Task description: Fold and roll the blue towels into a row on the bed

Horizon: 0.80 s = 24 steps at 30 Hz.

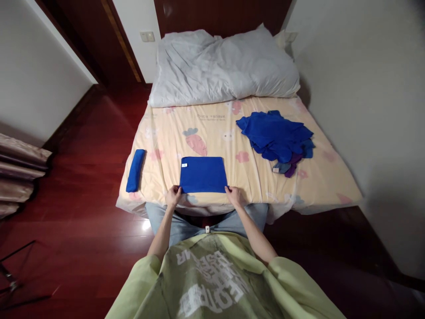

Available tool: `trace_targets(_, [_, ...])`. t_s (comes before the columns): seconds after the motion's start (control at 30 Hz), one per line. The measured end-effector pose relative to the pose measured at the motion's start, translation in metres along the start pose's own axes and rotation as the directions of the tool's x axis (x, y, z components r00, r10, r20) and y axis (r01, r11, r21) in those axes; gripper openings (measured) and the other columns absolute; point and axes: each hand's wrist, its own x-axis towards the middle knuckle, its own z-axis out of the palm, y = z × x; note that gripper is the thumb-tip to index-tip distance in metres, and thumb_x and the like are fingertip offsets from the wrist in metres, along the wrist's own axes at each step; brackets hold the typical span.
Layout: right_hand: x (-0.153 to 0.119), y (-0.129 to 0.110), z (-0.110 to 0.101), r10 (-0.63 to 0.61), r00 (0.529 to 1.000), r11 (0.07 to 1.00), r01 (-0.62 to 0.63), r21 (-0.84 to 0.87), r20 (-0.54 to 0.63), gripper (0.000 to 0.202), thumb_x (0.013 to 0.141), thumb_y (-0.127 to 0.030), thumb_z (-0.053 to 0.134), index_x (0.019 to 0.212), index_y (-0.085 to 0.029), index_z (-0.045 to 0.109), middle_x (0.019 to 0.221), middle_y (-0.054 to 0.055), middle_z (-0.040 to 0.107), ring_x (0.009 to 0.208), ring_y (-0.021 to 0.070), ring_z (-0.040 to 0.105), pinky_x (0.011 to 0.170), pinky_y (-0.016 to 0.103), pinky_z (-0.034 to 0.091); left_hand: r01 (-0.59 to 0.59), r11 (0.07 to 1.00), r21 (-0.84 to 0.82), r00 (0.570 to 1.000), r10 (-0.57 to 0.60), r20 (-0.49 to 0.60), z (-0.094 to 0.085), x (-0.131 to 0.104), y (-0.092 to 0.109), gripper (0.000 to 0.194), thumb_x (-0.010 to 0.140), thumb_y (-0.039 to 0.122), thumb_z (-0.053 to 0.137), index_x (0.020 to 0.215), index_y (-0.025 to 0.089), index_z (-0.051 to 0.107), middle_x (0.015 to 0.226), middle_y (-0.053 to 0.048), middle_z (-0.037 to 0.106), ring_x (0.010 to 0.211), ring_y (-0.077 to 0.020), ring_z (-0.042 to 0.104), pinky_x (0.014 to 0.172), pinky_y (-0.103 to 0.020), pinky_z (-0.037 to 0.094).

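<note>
A blue cloth lies flat as a rectangle near the front edge of the bed, with a small white label at its far left corner. My left hand pinches its near left corner. At the near right corner, my right hand grips the same cloth between thumb and fingers. Left of it rests a rolled blue cloth, apart from my hands. On the right side of the bed is a loose heap of blue cloths, with a purple one showing at its lower edge.
The bed has a yellow sheet printed with carrots and rabbits. A crumpled white quilt covers its head end. A wall stands on the right. At the left are a curtain and a black stand on the red floor.
</note>
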Motion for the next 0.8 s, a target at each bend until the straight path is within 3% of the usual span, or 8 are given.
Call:
trace_targets(0.13, [-0.005,0.001,-0.002,-0.038,0.997,0.999,0.036,-0.026,-0.074,0.028,0.096,-0.041,0.059,0.096,-0.018,0.074,0.085,0.010,0.075,0.074,0.0219,0.066,0.065,0.027,0.041,-0.058,0.994,0.097,0.990,0.069,-0.119,0.000,-0.001,0.002,0.023,0.091,0.043,0.064,0.099,0.022,0.070,0.095,-0.007,0.071,0.092,-0.0234,0.067,0.081,-0.032,0.051])
trace_targets(0.2, [-0.008,0.004,-0.005,-0.175,0.972,0.984,0.165,-0.072,-0.158,0.026,0.097,-0.035,0.058,0.110,-0.018,0.071,0.098,0.011,0.074,0.085,0.0234,0.067,0.072,0.029,0.044,-0.158,0.971,0.181,0.966,0.190,-0.176,0.000,-0.002,0.002,0.020,0.091,0.039,0.065,0.098,0.021,0.070,0.101,-0.010,0.069,0.098,-0.0254,0.064,0.087,-0.035,0.051])
trace_targets(0.3, [-0.012,0.010,-0.009,-0.503,0.854,0.862,0.485,-0.146,-0.133,0.028,0.098,-0.022,0.051,0.117,-0.021,0.072,0.115,0.012,0.072,0.105,0.0245,0.065,0.090,0.034,0.045,-0.373,0.887,0.273,0.908,0.409,-0.088,0.000,-0.007,0.001,0.017,0.095,0.025,0.057,0.102,0.021,0.072,0.110,-0.012,0.069,0.107,-0.0280,0.060,0.093,-0.039,0.048])
trace_targets(0.37, [-0.014,0.015,-0.012,-0.618,0.783,0.783,0.604,-0.151,-0.073,0.035,0.097,-0.014,0.047,0.119,-0.023,0.073,0.117,0.010,0.073,0.111,0.0239,0.063,0.097,0.037,0.044,-0.478,0.829,0.292,0.867,0.498,0.005,0.000,-0.011,-0.001,0.026,0.095,0.015,0.051,0.110,0.021,0.072,0.115,-0.012,0.070,0.111,-0.0285,0.059,0.095,-0.041,0.047])
trace_targets(0.4, [-0.014,0.017,-0.012,-0.633,0.772,0.770,0.621,-0.148,-0.060,0.038,0.096,-0.012,0.047,0.121,-0.023,0.073,0.119,0.009,0.072,0.112,0.0238,0.062,0.099,0.038,0.043,-0.499,0.814,0.296,0.857,0.514,0.031,0.000,-0.014,-0.001,0.030,0.093,0.012,0.050,0.114,0.021,0.071,0.118,-0.012,0.070,0.113,-0.0288,0.059,0.095,-0.041,0.046])
trace_targets(0.6, [-0.015,0.019,-0.012,-0.605,0.796,0.793,0.600,-0.106,-0.024,0.049,0.088,-0.014,0.056,0.135,-0.020,0.066,0.134,0.009,0.066,0.122,0.0257,0.056,0.108,0.039,0.043,-0.469,0.839,0.275,0.881,0.467,0.077,-0.004,-0.026,0.001,0.047,0.087,0.017,0.060,0.133,0.022,0.063,0.135,-0.011,0.064,0.123,-0.0324,0.054,0.103,-0.045,0.043])
trace_targets(0.7, [-0.010,0.011,-0.009,-0.555,0.831,0.828,0.550,-0.113,-0.022,0.047,0.088,-0.013,0.055,0.133,-0.020,0.068,0.131,0.010,0.067,0.121,0.0269,0.057,0.107,0.040,0.044,-0.411,0.859,0.305,0.910,0.406,0.081,-0.005,-0.022,0.011,0.047,0.085,0.014,0.059,0.131,0.023,0.065,0.133,-0.013,0.065,0.123,-0.0336,0.054,0.103,-0.046,0.042])
trace_targets(0.8, [-0.006,0.007,-0.008,-0.542,0.840,0.833,0.536,-0.134,-0.009,0.046,0.088,-0.010,0.055,0.131,-0.021,0.070,0.127,0.011,0.069,0.118,0.0279,0.058,0.104,0.042,0.045,-0.424,0.838,0.344,0.905,0.410,0.117,-0.010,-0.016,0.017,0.042,0.087,0.014,0.057,0.127,0.023,0.067,0.128,-0.014,0.066,0.120,-0.0338,0.054,0.102,-0.047,0.041])
